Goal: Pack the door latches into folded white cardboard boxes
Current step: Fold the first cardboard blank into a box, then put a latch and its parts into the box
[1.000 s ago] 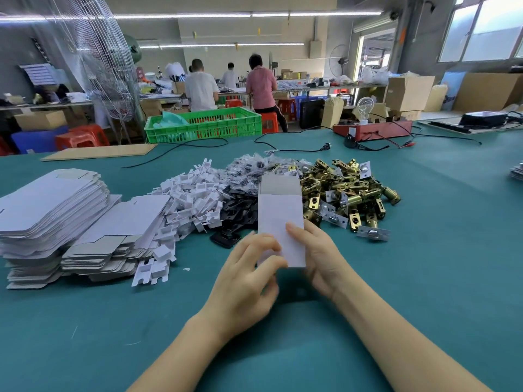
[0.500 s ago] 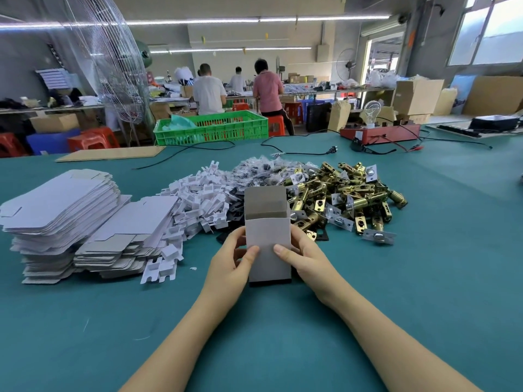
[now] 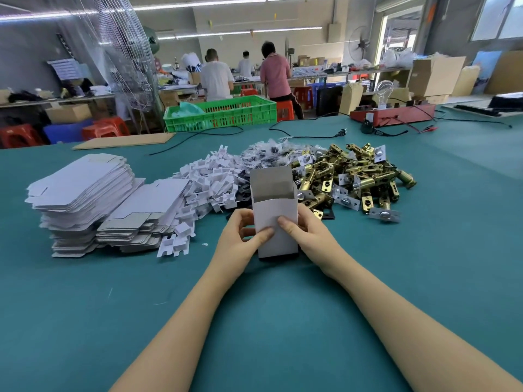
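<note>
A white cardboard box (image 3: pixel 276 213) stands upright on the teal table (image 3: pixel 283 321), its top open and its back flap raised. My left hand (image 3: pixel 240 239) grips its left side with the thumb on the front face. My right hand (image 3: pixel 308 236) grips its right side, thumb also on the front. Behind the box lies a heap of brass door latches (image 3: pixel 356 176). To the left are stacks of flat white box blanks (image 3: pixel 85 190), and a pile of small white card inserts (image 3: pixel 209 179).
Small clear bags of parts (image 3: pixel 266 151) lie behind the inserts. A green crate (image 3: pixel 223 113), black cables (image 3: pixel 311 135), a red device (image 3: pixel 393 114) and a cardboard sheet (image 3: pixel 124 140) sit at the table's far side. Three people stand at benches behind.
The flat blank held in both hands has been opened into a box shape and set upright on the table. Both hands shifted to its sides.
</note>
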The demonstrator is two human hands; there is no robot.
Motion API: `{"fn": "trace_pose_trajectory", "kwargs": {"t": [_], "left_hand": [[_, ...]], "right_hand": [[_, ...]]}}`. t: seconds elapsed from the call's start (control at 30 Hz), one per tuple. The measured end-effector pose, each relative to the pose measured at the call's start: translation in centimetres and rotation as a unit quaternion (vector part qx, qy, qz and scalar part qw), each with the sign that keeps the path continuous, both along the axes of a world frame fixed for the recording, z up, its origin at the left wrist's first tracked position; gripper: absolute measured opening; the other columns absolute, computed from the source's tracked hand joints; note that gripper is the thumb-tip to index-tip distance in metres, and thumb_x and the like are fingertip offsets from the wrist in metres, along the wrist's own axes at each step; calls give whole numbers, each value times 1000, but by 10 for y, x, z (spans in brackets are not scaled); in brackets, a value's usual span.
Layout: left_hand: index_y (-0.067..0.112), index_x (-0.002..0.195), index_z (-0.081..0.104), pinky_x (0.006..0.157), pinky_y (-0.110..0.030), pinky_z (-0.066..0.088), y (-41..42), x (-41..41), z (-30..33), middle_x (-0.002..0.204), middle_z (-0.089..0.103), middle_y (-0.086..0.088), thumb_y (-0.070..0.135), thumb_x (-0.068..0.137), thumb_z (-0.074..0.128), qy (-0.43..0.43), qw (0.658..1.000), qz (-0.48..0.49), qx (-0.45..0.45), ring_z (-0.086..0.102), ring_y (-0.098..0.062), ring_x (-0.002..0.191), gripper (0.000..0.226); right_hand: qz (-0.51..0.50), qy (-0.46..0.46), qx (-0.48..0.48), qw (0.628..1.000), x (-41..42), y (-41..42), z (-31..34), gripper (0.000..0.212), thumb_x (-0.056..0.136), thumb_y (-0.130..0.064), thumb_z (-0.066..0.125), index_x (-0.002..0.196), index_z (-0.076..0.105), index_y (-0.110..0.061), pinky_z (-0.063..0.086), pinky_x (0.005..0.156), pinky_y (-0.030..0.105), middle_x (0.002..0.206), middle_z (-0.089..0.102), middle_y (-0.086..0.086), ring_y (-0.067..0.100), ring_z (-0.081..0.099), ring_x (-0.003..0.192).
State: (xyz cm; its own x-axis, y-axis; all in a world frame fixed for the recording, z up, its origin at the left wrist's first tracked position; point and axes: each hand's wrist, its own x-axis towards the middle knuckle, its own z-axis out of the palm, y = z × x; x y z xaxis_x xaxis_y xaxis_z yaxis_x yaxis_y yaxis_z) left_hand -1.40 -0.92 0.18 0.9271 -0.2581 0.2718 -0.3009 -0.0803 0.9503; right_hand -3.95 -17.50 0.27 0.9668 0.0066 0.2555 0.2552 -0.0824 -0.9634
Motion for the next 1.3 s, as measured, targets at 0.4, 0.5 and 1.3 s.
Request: {"fn": "trace_pose_trajectory", "kwargs": {"t": [0.4, 0.5, 1.3], "left_hand": [[10, 101, 66, 80, -35, 44, 46, 18, 15, 97, 67, -8, 11, 99, 52, -131, 918, 358, 106, 57, -23, 86, 14], [5, 111, 67, 88, -42, 39, 74, 26, 13, 111, 61, -20, 8, 94, 52, -115, 854, 450, 234, 51, -38, 104, 23], [42, 111, 58, 85, -28, 52, 32, 14, -7, 106, 71, 19, 51, 56, 80, 31, 996, -14, 79, 66, 0, 100, 60]], "right_hand": [[6, 12, 64, 998, 5, -1, -2, 25, 98, -28, 51, 122, 51, -31, 52, 77, 15, 119, 64, -12, 0, 63, 103], [7, 12, 52, 999, 5, -1, -3, 29, 97, -30, 53, 126, 51, -30, 53, 81, 21, 121, 64, -10, 4, 63, 106], [-320, -39, -164, 932, 8, -28, 2, 29, 92, -2, 50, 112, 60, -19, 42, 66, 19, 92, 53, 1, 18, 55, 81]]}}
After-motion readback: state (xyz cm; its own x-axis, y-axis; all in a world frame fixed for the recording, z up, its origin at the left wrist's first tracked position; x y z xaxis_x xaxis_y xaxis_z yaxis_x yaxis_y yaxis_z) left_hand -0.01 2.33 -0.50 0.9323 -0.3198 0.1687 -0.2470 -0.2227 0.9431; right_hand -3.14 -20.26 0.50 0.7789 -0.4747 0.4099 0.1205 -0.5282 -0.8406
